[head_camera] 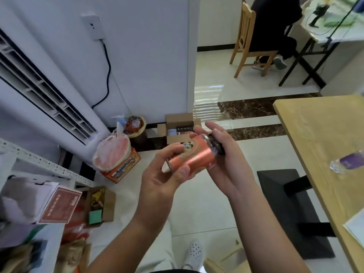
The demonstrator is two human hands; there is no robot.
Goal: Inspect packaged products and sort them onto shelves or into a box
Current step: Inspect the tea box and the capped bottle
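I hold an orange jar (194, 154) with a black lid and a small portrait label, lying sideways in mid-air at the centre of the view. My left hand (167, 174) grips its bottom end, fingers and thumb curled round it. My right hand (222, 152) cups the black lid end from behind, fingers curved round it. An open cardboard box (180, 128) with small packs inside sits on the floor by the wall behind the jar. A white metal shelf (45, 164) at the left carries a red-brown carton (61, 206) and bags.
A wooden table (325, 146) with a plastic bottle (346, 162) stands at the right on a black base (291, 213). A standing air conditioner (49, 91), an orange box (122, 168) under round packs, and another open box (99, 205) line the left floor. A person sits on a chair (248, 40) far back.
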